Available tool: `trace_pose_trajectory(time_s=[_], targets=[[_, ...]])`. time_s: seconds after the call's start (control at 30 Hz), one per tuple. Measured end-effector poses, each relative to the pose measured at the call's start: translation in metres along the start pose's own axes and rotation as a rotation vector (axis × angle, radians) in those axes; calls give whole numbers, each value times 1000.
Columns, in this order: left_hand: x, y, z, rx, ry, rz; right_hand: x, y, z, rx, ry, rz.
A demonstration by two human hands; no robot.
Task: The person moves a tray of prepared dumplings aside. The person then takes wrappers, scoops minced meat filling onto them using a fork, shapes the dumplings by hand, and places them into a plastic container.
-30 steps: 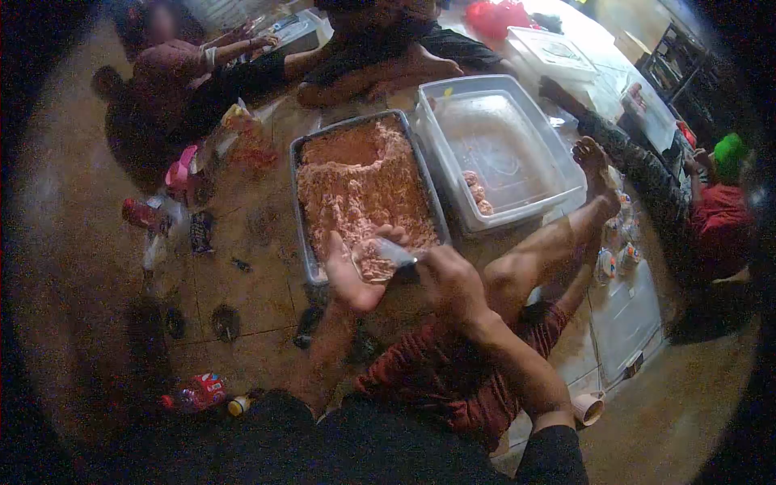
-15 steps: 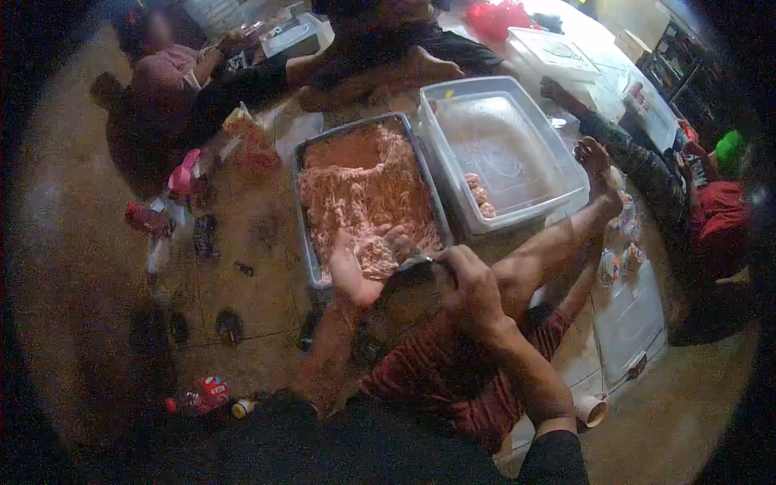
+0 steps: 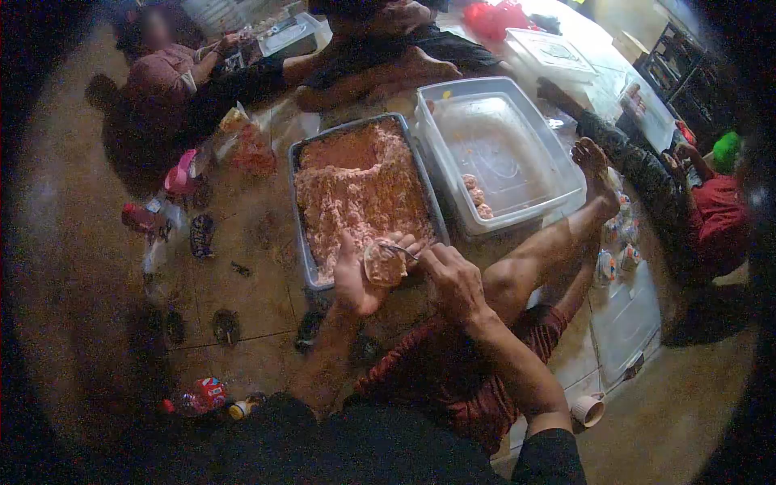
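Observation:
My left hand (image 3: 356, 283) is palm up over the near edge of the grey tub (image 3: 302, 250), fingers stretched out. Across the palm and fingers rests a pale, round wrapper (image 3: 386, 271) that carries some pink minced mixture. With curled fingers my right hand (image 3: 454, 279) grips a thin metal spoon (image 3: 404, 250), whose tip touches the top of the wrapper. Pink minced mixture (image 3: 347, 202) fills the tub, scooped lower at the far end. Right of it, a clear plastic box (image 3: 517, 162) holds several small pinkish balls (image 3: 477, 196) along its left side.
Outstretched legs, one with a bare foot (image 3: 596, 158), lie beside the clear box. Other people sit at the back and right. A pink cap-like item (image 3: 181, 174), a red-labelled bottle (image 3: 212, 392), a mug (image 3: 588, 411) and a flat lid (image 3: 626, 323) are on the tiled floor.
The spoon has moved left over my left palm, with my right hand slightly left too. The piece on my palm now shows a clearer round outline. My left hand stays nearly in place.

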State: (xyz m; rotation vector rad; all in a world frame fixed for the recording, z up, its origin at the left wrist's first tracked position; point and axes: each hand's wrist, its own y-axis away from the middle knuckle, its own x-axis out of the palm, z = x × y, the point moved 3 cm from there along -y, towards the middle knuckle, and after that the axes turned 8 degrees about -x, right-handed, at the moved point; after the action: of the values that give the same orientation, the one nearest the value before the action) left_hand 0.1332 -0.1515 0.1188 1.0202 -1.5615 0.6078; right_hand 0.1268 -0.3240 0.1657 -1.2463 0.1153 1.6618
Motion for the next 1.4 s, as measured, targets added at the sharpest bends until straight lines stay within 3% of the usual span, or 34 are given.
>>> trace_pose_trajectory(time_s=[0.07,0.2,0.27,0.4,0.47,0.57,0.63,0.67,0.73,0.77,0.83,0.9,1.0,1.13,1.23,1.3,1.33,1.4], targets=[[-2,5,2,44,-12,-131,2,-2,-1,-63,97,20],[-11,19,-7,4,16,-20,0,-9,4,-28,29,-17],[-20,26,-16,-13,-90,-24,3,-13,-2,103,-57,-46],[-26,32,-26,-41,-251,-30,1,-34,-19,127,-138,-162],[-14,31,-27,-73,64,159,-10,-52,-18,96,-226,-215],[-4,33,-29,-48,133,58,-18,-64,-19,137,-389,-255],[-28,29,-33,-71,131,164,9,-56,-38,97,25,-16],[-31,30,-34,-97,135,265,19,-47,-46,101,26,-15],[-35,40,-37,-106,146,225,32,-39,-60,329,254,219],[-33,38,-40,-95,159,187,29,-45,-61,316,262,212],[-30,44,-35,-84,247,170,22,-34,-45,265,78,25],[-21,36,-31,-95,310,182,23,-35,-37,276,-3,9],[-15,30,-25,-18,414,217,48,-24,-25,75,-227,-143],[-5,29,-22,-80,362,290,63,-22,-19,68,-75,60],[-12,29,-29,-134,354,308,60,-32,-34,177,-87,-21],[-21,35,-26,-168,360,300,63,-26,-42,107,35,-21],[-16,37,-27,-38,389,220,57,-24,-41,220,-272,-85],[-44,39,-34,124,84,-88,50,-13,-29,336,-578,-146]])
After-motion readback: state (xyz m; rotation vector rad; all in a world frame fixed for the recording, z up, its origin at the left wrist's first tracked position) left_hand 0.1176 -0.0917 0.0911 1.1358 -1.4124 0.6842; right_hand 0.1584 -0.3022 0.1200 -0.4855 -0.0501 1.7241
